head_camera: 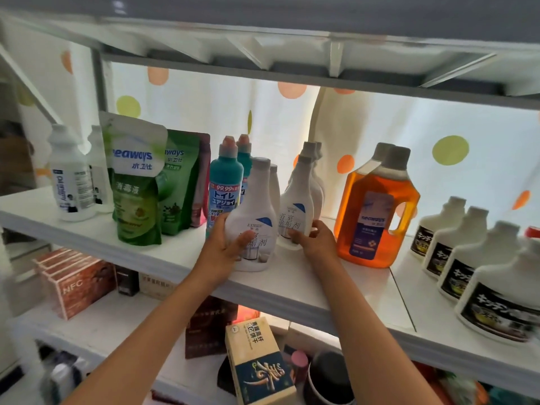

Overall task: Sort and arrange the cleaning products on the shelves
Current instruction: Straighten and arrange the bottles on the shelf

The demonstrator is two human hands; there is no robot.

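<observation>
Shelf (163, 260): white, before a dotted curtain (222, 106).
Left hand (230, 244): grips front white bottle (254, 211) near shelf's front edge.
Right hand (314, 239): fingers curled around neighbouring white bottle (296, 206).

My left hand (230, 244) grips the front white spray-refill bottle (252, 217) on the white shelf (292, 285), thumb across its label. My right hand (314, 239) holds the base of the next white bottle (296, 206) just beside it. A teal toilet-cleaner bottle (225, 185) stands to the left, green Seaways pouches (136, 182) further left, and an orange Seaways jug (377, 211) to the right.
</observation>
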